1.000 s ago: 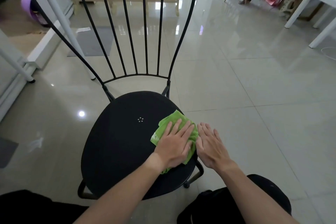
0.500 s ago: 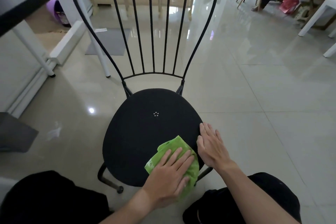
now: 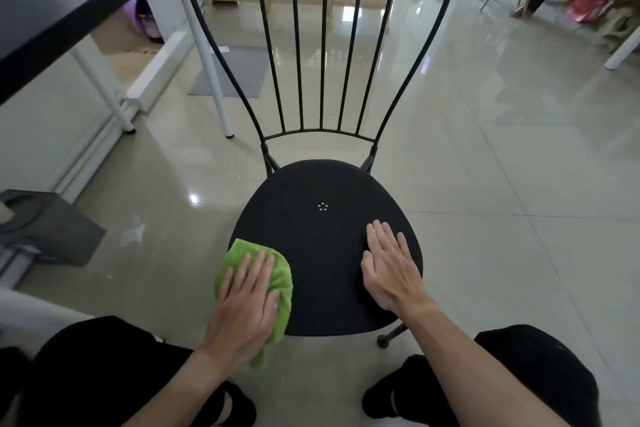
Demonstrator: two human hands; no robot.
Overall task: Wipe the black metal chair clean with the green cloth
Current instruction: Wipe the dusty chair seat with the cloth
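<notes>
A single wide-angle view is taken from the person's head, aimed forward and down, close over the chair seat (image 3: 325, 246) at centre frame; the floor (image 3: 502, 184) is seen stretching toward the top.

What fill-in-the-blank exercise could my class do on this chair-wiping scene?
The right hand lies flat on the ____ of the black metal chair.
The left hand presses the soft cloth, coloured ____, onto its near-left edge.
Inside its outer loop, the chair's back has ____ thin upright bars.
Missing words: seat, green, five.
</notes>
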